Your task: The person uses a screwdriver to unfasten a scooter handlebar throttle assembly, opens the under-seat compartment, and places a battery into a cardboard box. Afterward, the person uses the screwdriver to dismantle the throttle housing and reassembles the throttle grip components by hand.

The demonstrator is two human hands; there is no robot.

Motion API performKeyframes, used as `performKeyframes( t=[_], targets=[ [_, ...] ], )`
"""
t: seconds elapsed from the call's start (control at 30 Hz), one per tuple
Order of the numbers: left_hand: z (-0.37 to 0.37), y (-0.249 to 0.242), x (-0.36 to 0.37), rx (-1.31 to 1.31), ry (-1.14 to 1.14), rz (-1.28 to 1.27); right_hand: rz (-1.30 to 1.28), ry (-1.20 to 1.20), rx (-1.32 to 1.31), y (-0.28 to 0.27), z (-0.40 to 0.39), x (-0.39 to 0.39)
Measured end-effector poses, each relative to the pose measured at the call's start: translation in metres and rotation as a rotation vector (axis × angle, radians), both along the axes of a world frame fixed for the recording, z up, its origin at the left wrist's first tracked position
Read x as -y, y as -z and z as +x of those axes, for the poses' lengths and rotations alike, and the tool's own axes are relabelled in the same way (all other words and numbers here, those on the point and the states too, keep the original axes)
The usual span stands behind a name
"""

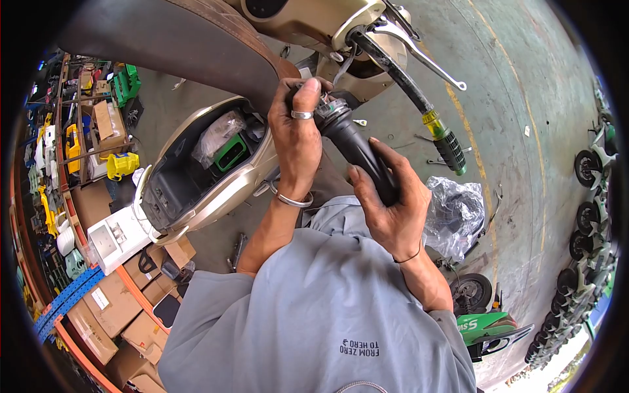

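Note:
A black throttle grip (360, 154) is held at a slant in front of my chest, between both hands. My left hand (296, 124) closes around its upper end, thumb near the metal collar (332, 111); small parts under the thumb are partly hidden. My right hand (396, 203) wraps around the lower end of the grip. Beyond them is a scooter's bare black handlebar tube (393, 64) with a silver brake lever (422, 59) beside it. At the tube's end sits a yellow-green and black handle (442, 137), like a screwdriver's.
A brown scooter seat (177, 46) juts in at upper left. The open under-seat compartment (173, 187) holds a plastic bag and a green-edged item. Shelves with boxes (111, 301) line the left. Clear plastic wrapping (455, 216) lies on the floor at right. Several wheels (586, 167) stand far right.

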State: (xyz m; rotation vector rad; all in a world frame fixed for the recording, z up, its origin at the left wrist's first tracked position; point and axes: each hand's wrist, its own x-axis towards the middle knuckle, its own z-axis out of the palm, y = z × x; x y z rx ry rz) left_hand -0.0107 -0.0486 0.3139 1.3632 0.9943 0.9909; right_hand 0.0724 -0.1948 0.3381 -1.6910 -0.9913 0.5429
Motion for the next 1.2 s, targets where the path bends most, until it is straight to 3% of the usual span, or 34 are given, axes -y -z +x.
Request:
performKeyframes(
  t=[0.23,0.33,0.47,0.53,0.97,1.2],
  targets=[
    [-0.009,0.001,-0.009,0.088,0.189,-0.022,-0.165,0.106,-0.723,-0.019,0.018,0.002],
    [0.0,0.001,-0.004,0.301,0.193,-0.128,-0.108,0.14,-0.968,-0.022,0.021,-0.002],
    [0.002,0.002,-0.003,0.374,0.278,-0.218,-0.065,0.126,-1.161,-0.019,0.025,-0.002],
    [-0.006,0.011,-0.01,0.314,0.328,-0.175,-0.07,0.109,-1.224,-0.021,0.028,-0.002],
    [0.013,-0.022,-0.015,-0.068,0.127,-0.169,0.077,-0.088,-1.696,-0.007,0.038,-0.002],
    [0.022,-0.029,-0.019,-0.085,0.141,-0.193,0.092,-0.076,-1.726,-0.008,0.042,-0.003]
  ],
)
